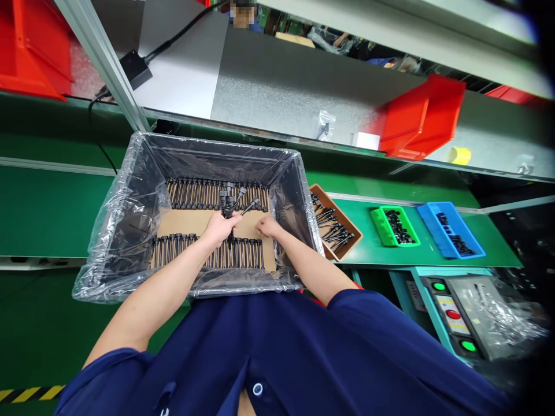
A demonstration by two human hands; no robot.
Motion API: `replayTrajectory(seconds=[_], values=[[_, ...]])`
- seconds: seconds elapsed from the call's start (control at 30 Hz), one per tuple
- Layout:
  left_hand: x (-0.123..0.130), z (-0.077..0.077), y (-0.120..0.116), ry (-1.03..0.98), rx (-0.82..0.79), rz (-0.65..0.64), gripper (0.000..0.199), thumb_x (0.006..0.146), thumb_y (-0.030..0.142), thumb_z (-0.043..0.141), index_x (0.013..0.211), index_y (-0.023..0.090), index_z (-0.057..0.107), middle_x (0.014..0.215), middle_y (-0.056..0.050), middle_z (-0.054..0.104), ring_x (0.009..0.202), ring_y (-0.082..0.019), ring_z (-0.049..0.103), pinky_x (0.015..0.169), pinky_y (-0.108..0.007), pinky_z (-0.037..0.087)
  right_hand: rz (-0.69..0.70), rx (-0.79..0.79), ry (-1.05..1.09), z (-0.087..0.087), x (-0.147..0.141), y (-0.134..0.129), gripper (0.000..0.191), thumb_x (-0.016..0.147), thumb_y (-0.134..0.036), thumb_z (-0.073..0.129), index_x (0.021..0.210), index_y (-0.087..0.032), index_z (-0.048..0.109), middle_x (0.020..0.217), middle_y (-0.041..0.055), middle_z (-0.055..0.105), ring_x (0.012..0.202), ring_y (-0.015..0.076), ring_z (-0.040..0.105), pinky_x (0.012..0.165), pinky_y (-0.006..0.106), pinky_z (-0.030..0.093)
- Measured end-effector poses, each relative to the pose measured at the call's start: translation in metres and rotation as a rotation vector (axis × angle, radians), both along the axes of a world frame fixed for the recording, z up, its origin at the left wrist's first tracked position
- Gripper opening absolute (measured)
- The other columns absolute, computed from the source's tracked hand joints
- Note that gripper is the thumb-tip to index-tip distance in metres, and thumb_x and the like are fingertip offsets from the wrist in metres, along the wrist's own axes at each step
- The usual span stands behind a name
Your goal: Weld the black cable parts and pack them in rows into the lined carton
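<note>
A large dark bin (225,148) lined with clear plastic stands before me, with a brown cardboard sheet (180,222) inside. Slim black parts with thick round heads lie side by side in a back row (197,193) and a front row (171,249). My left hand (220,226) is closed round a bunch of the same black parts (229,203), heads up and fanned out, over the middle of the cardboard. Just to its right, my right hand (267,227) hovers low over the cardboard with curled fingers; whatever they may hold is too small to make out.
Right of the bin are a brown tray (353,229) of black parts, a green bin (381,226) and a blue bin (433,222) of small parts. A shelf (269,75) with a red bin (422,118) runs behind. A control panel (453,316) is at lower right.
</note>
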State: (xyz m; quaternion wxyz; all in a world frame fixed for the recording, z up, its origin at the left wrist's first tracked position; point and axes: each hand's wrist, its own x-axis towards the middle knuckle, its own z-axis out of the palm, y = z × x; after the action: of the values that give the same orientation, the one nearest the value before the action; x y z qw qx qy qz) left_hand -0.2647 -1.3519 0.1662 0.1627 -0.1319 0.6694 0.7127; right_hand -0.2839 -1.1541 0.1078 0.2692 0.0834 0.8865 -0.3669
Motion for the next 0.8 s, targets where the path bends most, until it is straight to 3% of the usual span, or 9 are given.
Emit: replayTrajectory(seconds=[0.1,0.2,0.3,0.4,0.5,0.57,0.67,0.73,0.8], values=[[0.001,0.003,0.001,-0.021,0.058,0.032,0.022,0.062,0.031,0.072,0.071,0.015,0.061,0.061,-0.001,0.059,0.055,-0.012,0.055,0.057,-0.026,0.047,-0.048,-0.488,0.005,0.014,-0.011,-0.012,0.021,0.088,-0.031,0.057,0.100,-0.014,0.062,0.081,0.0017,0.065,0.058,0.0075,0.057,0.047,0.017,0.044],[0.003,0.006,0.001,0.028,0.106,-0.022,0.027,0.066,0.038,0.072,0.069,0.014,0.061,0.060,-0.001,0.059,0.053,-0.011,0.053,0.054,-0.025,0.045,-0.088,-0.924,0.032,0.028,-0.004,-0.030,0.034,0.077,-0.039,0.070,0.102,-0.017,0.062,0.074,-0.0019,0.063,0.055,0.0070,0.055,0.044,0.016,0.043],[0.004,0.007,0.001,0.080,0.112,-0.084,0.029,0.069,0.041,0.070,0.066,0.014,0.060,0.059,-0.001,0.058,0.051,-0.010,0.051,0.052,-0.024,0.044,-0.165,-1.052,0.059,0.035,0.003,-0.041,0.037,0.071,-0.043,0.075,0.094,-0.017,0.062,0.064,-0.0042,0.059,0.052,0.0066,0.053,0.043,0.014,0.043],[0.003,0.007,0.001,0.062,0.034,0.000,0.024,0.068,0.036,0.072,0.070,0.014,0.062,0.062,-0.003,0.062,0.053,-0.011,0.054,0.055,-0.024,0.045,-0.300,-1.079,0.071,0.030,-0.006,-0.031,0.033,0.073,-0.044,0.073,0.088,-0.019,0.058,0.077,-0.0014,0.064,0.058,0.0070,0.056,0.044,0.014,0.044],[0.000,0.008,0.002,-0.008,0.001,0.062,0.023,0.068,0.032,0.071,0.079,0.014,0.062,0.067,-0.004,0.064,0.052,-0.010,0.055,0.051,-0.023,0.045,-0.409,-0.846,0.061,0.012,-0.019,-0.006,0.026,0.081,-0.038,0.068,0.077,-0.018,0.052,0.073,0.0003,0.064,0.050,0.0061,0.053,0.043,0.015,0.043],[0.000,0.009,0.002,-0.039,-0.011,0.053,0.023,0.070,0.032,0.070,0.081,0.014,0.062,0.067,-0.003,0.064,0.046,-0.009,0.052,0.045,-0.022,0.041,-0.391,-0.454,-0.018,-0.006,-0.020,0.011,0.025,0.083,-0.029,0.066,0.070,-0.018,0.048,0.058,-0.0009,0.059,0.041,0.0070,0.049,0.042,0.017,0.043],[0.001,0.013,0.001,-0.032,-0.020,0.019,0.021,0.072,0.029,0.068,0.085,0.015,0.060,0.067,-0.003,0.065,0.041,-0.008,0.048,0.039,-0.021,0.035,-0.228,0.139,-0.154,-0.032,-0.010,0.025,0.022,0.074,-0.010,0.071,0.067,-0.016,0.051,0.043,0.0004,0.052,0.042,0.0123,0.053,0.047,0.021,0.046],[0.002,0.015,0.001,-0.028,-0.004,0.004,0.022,0.073,0.027,0.067,0.089,0.015,0.058,0.070,-0.005,0.068,0.042,-0.008,0.049,0.040,-0.020,0.036,-0.149,0.291,-0.187,-0.044,0.000,0.027,0.023,0.064,0.002,0.073,0.064,-0.013,0.055,0.041,0.0036,0.052,0.047,0.0162,0.058,0.052,0.023,0.048],[0.001,0.016,0.000,-0.036,0.015,0.000,0.022,0.074,0.025,0.067,0.090,0.016,0.057,0.075,-0.006,0.070,0.046,-0.009,0.054,0.044,-0.021,0.040,-0.131,0.285,-0.170,-0.052,0.010,0.026,0.024,0.059,0.006,0.073,0.062,-0.011,0.057,0.040,0.0034,0.052,0.048,0.0173,0.059,0.054,0.023,0.048]])
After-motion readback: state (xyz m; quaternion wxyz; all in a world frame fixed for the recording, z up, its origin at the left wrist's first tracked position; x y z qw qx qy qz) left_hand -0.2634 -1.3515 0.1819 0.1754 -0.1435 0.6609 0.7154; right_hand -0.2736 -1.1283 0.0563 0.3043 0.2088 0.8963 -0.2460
